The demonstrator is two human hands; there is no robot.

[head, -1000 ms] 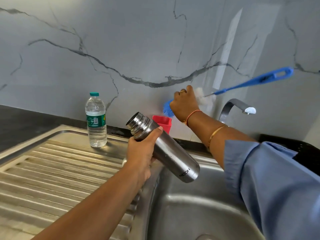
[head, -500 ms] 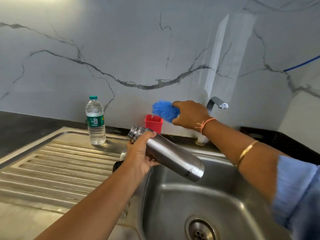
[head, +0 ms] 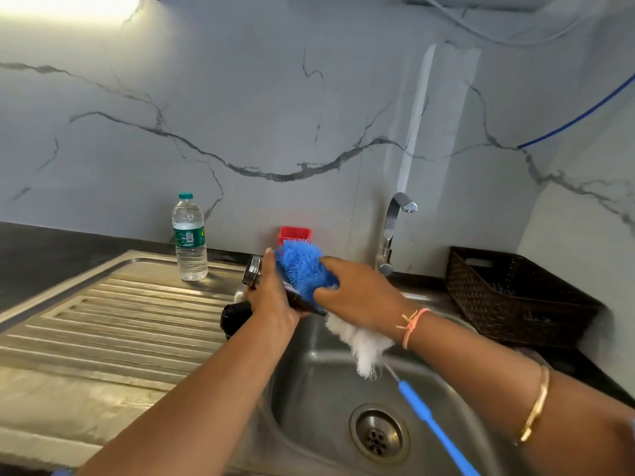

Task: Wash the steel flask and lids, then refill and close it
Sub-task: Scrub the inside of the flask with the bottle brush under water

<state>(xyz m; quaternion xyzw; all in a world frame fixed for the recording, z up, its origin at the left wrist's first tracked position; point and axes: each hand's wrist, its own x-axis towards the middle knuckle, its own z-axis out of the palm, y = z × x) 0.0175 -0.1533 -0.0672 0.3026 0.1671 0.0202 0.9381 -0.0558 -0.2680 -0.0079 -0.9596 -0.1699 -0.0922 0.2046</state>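
Brush meets flask at the sink

Left hand [head: 275,298] curls round the steel flask [head: 253,275] near its open neck, above the sink [head: 319,389] rim, likely to catch drips; right hand [head: 357,297] clenches the bottle brush [head: 302,269] by its blue bristles.

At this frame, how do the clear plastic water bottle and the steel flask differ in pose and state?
The clear plastic water bottle stands upright on the ribbed steel drainboard, untouched; the steel flask is tilted, gripped by the left hand. The bottle wears its green cap; the flask's mouth is uncovered. The bottle shows whole; the flask is largely hidden by that hand and a blue-bristled brush. Both are drink containers.
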